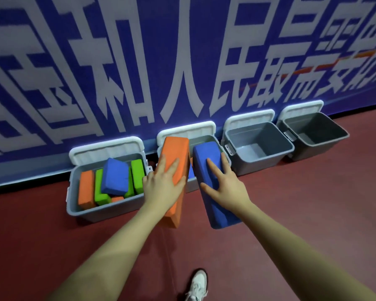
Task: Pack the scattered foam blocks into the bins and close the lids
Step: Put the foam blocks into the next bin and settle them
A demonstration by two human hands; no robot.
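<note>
1. Left hand (161, 183): reaches forward on a bare, outstretched forearm, palm down, laid across the long orange foam block (175, 168); fingers spread over its top face, thumb side hidden behind the block's left edge, so a grip from below cannot be told.
2. Right hand (225, 185): likewise extended, palm down on the long blue foam block (206, 170); fingers splayed wide, thumb pointing left across the top face, outer fingers wrapping over the right edge.
3. Both long blocks: held side by side, slightly apart, tilted with far ends raised over the second grey plastic bin (204, 140) and near ends hanging lower, in front of its near wall and above the dark red floor (302, 213).
4. Second bin: mostly hidden by the two blocks; a bit of blue and orange visible between them.
5. Leftmost grey plastic bin (104, 210): holds an upright orange block (86, 190), green blocks (137, 177) and a blue block (114, 175) lying tilted on top; white hinged lid (106, 148) standing open against the wall.
6. Third grey bin (258, 146) and fourth grey bin (315, 131): open, lids up, insides showing grey.
7. Blue banner wall with large white characters (182, 61): directly behind the row of bins.
8. White sneaker (197, 283): on the floor at the bottom edge.
</note>
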